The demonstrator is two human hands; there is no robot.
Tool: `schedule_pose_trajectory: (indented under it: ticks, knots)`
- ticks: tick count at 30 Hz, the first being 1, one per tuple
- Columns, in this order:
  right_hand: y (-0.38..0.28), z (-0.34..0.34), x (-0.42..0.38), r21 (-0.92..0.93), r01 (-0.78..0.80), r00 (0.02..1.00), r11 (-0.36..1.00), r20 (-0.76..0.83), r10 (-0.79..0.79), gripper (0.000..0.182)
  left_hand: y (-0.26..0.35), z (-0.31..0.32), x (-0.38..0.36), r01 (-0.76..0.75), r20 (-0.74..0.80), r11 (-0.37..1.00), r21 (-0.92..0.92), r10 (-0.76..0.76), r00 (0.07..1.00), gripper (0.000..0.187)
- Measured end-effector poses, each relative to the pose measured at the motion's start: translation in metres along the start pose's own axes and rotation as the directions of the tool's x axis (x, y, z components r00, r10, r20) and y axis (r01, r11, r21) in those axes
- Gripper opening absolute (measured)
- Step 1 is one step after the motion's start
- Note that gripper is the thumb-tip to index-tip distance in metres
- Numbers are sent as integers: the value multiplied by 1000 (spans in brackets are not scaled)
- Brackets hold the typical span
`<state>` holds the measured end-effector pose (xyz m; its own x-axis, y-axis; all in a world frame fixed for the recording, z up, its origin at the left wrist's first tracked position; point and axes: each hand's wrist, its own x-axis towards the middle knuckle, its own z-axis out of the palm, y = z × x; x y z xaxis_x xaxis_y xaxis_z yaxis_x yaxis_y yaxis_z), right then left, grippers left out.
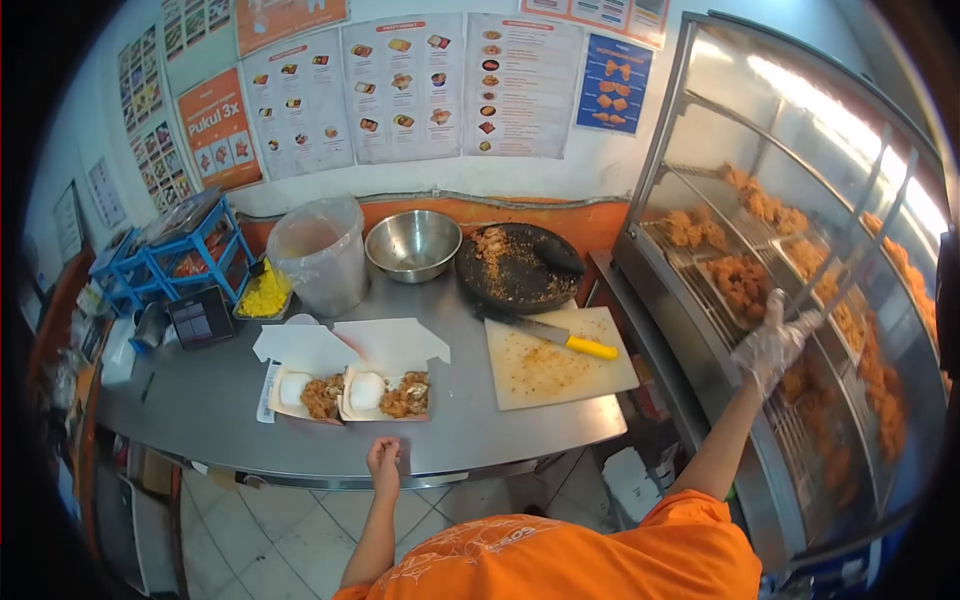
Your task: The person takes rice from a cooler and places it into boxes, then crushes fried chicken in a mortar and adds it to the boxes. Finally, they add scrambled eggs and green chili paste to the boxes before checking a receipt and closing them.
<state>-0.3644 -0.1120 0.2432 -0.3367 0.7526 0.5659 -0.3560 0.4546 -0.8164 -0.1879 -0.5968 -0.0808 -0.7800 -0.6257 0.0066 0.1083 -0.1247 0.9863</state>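
Gloved and loosely spread, the right hand (775,340) reaches into the glass warming cabinet (800,130) at the right, its grip open over the wire racks and closed on nothing; it hovers just beside a tray of fried chicken (740,280), and whether the fingertips touch the food cannot be told. More fried pieces (760,205) lie along the upper rack, and others (885,400) line the lower racks toward the cabinet's near end.

Bare, the left hand (383,462) rests at the near edge of the steel bench (200,400), fingers curled in a loose fist with nothing in its grip. Just beyond it stand two open paper meal boxes side by side, lids folded back: the left box (305,392) and the right box (388,392) each hold a white mound of rice beside a helping of chopped fried chicken.

Right of the boxes lies a pale cutting board (555,370) strewn with crumbs, a yellow-handled knife (560,338) resting across its far edge. Behind the board sits a dark stone mortar (515,265) with crumbs and a pestle inside, next to it an empty steel bowl (413,245) and a bucket lined with clear plastic (320,255). A small tray of yellow food (265,295) sits by the bucket, and a blue rack (175,255) stands at the bench's far left. Menu posters (400,85) cover the wall behind. The person wears an orange shirt (560,560).
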Motion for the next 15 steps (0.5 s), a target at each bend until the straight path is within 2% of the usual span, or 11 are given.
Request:
schedule_pose_trajectory:
  ticks: [2, 4, 6, 7, 8, 9, 10, 11, 13, 14, 15]
  knots:
    - [26, 10, -31, -270, 188, 981, 944, 2, -194, 75, 15, -18, -16, 95, 57, 995, -39, -92, 994, 11]
    - [37, 21, -87, -140, 90, 993, 986, 89, -78, 59, 27, -42, -30, 108, 94, 994, -7, -107, 990, 14]
    - [69, 38, -147, 84, -179, 943, 980, 299, 146, 45, 18, -79, -43, 141, 199, 990, 15, -141, 970, 21]
    - [86, 44, -179, 46, -154, 895, 987, 430, 119, 40, 13, -96, -49, 178, 202, 983, 48, -184, 962, 30]
    - [95, 47, -211, 13, -124, 825, 992, 557, 96, 35, 8, -114, -52, 181, 198, 982, 52, -188, 962, 30]
    - [89, 49, -247, -115, 137, 800, 984, 599, -41, 33, 2, -132, -55, 189, 185, 981, 53, -195, 963, 27]
    - [76, 53, -282, -220, 391, 736, 894, 658, -159, 30, 0, -148, -57, 197, 170, 979, 57, -204, 964, 24]
    - [58, 58, -309, -166, 411, 707, 897, 679, -198, 27, 1, -158, -59, 203, 161, 977, 64, -211, 964, 24]
    - [35, 68, -346, -108, 419, 674, 901, 702, -230, 24, 7, -167, -62, -29, -28, 991, 128, 32, 999, 12]
    - [26, 74, -360, 11, 453, 610, 891, 725, -319, 19, 17, -169, -64, -26, -38, 990, 137, 31, 999, 12]
    - [18, 81, -374, 136, 477, 537, 868, 737, -410, 16, 32, -170, -66, 29, -96, 999, 35, -25, 995, 7]
